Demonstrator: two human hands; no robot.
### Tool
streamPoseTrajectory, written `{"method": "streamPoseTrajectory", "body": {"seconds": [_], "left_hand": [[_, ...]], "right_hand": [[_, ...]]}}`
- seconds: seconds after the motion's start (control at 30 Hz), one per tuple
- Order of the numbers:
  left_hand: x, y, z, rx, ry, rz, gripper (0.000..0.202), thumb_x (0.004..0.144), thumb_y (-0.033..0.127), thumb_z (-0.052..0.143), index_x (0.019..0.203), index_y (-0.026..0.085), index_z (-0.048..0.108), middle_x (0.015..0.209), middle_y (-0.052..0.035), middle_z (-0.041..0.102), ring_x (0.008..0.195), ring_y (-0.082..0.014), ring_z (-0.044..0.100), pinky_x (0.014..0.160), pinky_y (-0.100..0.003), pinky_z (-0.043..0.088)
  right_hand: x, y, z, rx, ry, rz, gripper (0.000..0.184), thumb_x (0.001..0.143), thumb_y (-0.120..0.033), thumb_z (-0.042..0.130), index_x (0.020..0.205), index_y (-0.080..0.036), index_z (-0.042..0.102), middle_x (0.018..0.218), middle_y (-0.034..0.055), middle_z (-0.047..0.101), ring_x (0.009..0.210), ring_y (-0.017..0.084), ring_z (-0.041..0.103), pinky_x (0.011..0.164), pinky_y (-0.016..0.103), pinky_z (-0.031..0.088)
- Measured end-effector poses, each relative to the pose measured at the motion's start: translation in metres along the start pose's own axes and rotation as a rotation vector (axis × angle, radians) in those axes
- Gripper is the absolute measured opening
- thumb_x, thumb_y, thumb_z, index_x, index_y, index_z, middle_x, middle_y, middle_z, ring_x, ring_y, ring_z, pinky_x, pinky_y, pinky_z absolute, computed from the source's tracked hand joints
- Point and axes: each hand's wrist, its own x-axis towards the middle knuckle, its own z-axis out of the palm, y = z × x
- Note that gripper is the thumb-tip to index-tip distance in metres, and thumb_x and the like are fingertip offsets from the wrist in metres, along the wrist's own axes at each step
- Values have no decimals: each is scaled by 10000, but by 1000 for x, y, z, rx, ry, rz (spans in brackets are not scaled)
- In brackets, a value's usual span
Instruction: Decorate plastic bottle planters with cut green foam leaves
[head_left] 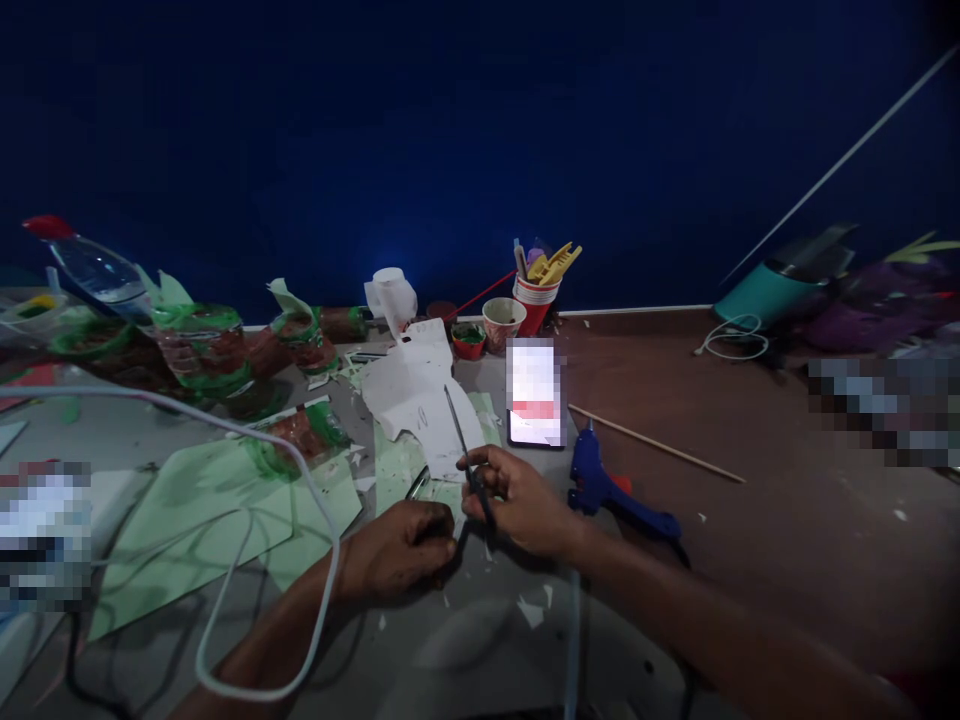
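My right hand (517, 500) is closed around dark, slim scissors (456, 420), seen almost edge-on with the point up and away from me. Just left of it, my left hand (405, 548) has its fingers curled in; a small pale scrap may show at its fingertips, but what it grips is hidden. A shiny metallic item (418, 482) lies beside its knuckles. Beyond both hands is an irregularly cut white sheet (420, 400), partly over green paper (394, 465). Small paper scraps (531, 612) are scattered on the grey surface near my right wrist.
A lit phone (534, 395) stands ahead. To the right lie a blue glue gun (600, 480) and a wooden stick (660, 443). Cups (504, 322) stand by the wall. Green-and-brown painted pieces (201, 350) and a bottle (101, 270) are left. A white cable (315, 480) loops across my left forearm.
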Motion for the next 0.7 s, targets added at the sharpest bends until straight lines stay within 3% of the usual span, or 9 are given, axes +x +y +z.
{"method": "streamPoseTrajectory", "body": {"seconds": [0.13,0.27,0.43,0.7], "left_hand": [[5,-5,1,-152,108,70,324,830,444,491,640,182,480,490,11,543,395,-86,422,422,-209,313],[11,-8,1,-339,231,175,437,783,594,520,761,158,522,506,-18,594,398,-114,509,449,-235,400],[15,-11,6,-421,227,142,404,693,492,678,837,168,484,568,-15,646,354,-92,504,376,-192,348],[15,-7,8,-487,336,138,315,745,429,649,741,179,457,455,31,595,312,-74,459,373,-188,356]], "right_hand": [[2,2,1,98,113,-15,394,605,-200,676,965,-204,513,628,-73,562,538,83,471,517,221,346],[4,2,4,223,242,-24,442,581,-235,731,961,-204,508,612,-76,557,536,83,475,502,208,354],[3,3,10,228,315,-60,434,590,-293,740,949,-209,512,599,-65,557,559,108,514,495,220,379],[4,5,10,109,266,-79,404,611,-293,704,955,-226,503,611,-68,534,587,117,510,548,243,410]]}}
